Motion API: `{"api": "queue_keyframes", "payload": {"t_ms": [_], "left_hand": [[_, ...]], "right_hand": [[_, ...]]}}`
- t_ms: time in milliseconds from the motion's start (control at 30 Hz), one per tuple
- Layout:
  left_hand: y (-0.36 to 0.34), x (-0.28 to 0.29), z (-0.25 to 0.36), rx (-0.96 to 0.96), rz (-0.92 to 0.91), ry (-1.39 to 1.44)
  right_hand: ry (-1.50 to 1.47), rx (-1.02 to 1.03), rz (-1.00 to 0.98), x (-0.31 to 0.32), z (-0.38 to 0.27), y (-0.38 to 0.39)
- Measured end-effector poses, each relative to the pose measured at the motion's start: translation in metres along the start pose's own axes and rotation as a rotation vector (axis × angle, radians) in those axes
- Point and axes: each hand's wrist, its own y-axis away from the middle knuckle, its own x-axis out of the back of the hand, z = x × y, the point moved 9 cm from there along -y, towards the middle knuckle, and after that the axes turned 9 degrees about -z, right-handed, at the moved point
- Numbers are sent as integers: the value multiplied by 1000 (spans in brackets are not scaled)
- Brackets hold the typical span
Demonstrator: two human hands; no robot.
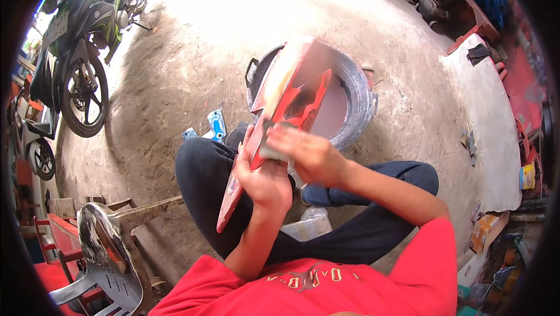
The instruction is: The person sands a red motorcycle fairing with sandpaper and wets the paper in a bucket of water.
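Observation:
A long, pointed red motorcycle body panel, with pale worn patches and a dark opening, slants across my lap and over a round grey basin. My left hand supports it from beneath near its narrow end, fingers wrapped round its edge. Pressed against the upper face, my right hand grips a small grey pad that looks like sandpaper. Motion smears the right fingers, and the panel hides part of the left ones. Cloudy greyish-pink liquid shows in the basin.
Blue-and-white packets lie left of the basin. A motorcycle stands at far left, with a worn plastic chair at lower left. A whitish slab runs along the right, beside a cardboard box. A pale container sits between my legs.

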Motion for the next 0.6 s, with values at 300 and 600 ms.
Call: {"api": "queue_keyframes", "payload": {"t_ms": [300,600], "left_hand": [[4,0,-2,30,84,-44],[5,1,0,19,122,-56]], "right_hand": [[85,-30,69,4,29,0],[163,-42,95,2,59,10]]}}
